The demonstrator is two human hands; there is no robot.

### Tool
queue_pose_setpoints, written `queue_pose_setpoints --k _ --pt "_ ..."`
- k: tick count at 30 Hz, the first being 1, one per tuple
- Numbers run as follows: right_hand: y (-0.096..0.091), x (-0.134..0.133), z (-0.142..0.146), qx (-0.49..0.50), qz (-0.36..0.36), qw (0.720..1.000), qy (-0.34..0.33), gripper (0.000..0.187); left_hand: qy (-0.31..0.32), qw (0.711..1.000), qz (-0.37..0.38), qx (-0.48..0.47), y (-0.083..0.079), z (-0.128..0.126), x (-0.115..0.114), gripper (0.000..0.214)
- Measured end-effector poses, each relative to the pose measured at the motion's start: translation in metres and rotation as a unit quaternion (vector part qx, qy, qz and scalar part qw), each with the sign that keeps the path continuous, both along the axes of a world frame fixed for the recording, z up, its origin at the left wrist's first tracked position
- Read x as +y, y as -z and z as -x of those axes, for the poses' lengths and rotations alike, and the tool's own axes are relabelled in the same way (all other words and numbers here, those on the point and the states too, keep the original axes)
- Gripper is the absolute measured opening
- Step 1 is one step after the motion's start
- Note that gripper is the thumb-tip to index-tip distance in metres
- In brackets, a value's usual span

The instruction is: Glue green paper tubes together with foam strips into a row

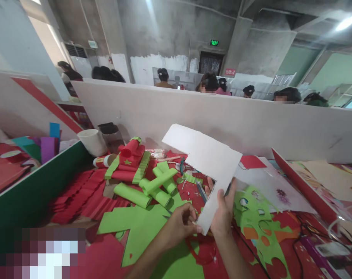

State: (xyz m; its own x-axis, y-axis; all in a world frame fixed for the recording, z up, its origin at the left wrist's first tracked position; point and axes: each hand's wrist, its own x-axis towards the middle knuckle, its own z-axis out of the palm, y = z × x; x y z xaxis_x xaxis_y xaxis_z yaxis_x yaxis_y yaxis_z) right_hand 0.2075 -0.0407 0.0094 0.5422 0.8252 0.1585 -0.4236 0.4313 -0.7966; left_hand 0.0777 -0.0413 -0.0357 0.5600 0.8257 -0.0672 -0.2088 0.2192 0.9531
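Observation:
A stepped, cut-out piece of white card [211,162] is held up over the cluttered table. My right hand [224,209] grips its right side, with the thumb on the front and some fingers behind. At the card's lower tip, my left hand [183,223] is closed, its fingertips pinching the corner. Beneath my hands lie bright green sheets [147,228]. Several green paper rolls [132,195] are stacked to the left of the card. Behind them stands a red and green paper model [131,161] with a star, shaped like a tank.
Folded red paper strips [83,193] fill the left, beside a dark green divider [42,174]. A white cup [92,141] and a dark-lidded jar [110,135] stand behind. Green scraps with holes [261,224], cables and a purple box [318,252] lie right. People sit beyond the white partition [129,112].

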Motion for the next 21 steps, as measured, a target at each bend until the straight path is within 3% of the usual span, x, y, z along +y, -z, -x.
queue_pose_setpoints --k 7,12,15,18,21 --pt "0.015 0.004 0.002 -0.016 0.042 0.998 -0.048 0.050 -0.029 0.998 0.029 -0.043 -0.003 -0.003 0.001 0.051" --pt "0.019 0.003 -0.004 -0.133 0.101 0.978 -0.127 0.044 -0.085 0.994 0.034 -0.061 -0.007 0.002 0.006 0.051" --pt "0.013 0.004 -0.011 -0.164 0.108 0.967 -0.159 0.056 -0.111 0.990 0.026 -0.077 -0.012 0.006 0.008 0.047" --pt "0.009 0.005 -0.014 -0.138 0.102 0.975 -0.143 0.074 -0.153 0.985 0.025 -0.081 -0.015 0.006 0.010 0.043" --pt "0.012 0.007 -0.012 -0.126 0.111 0.976 -0.142 0.079 -0.214 0.974 0.023 -0.067 -0.014 0.005 0.013 0.040"
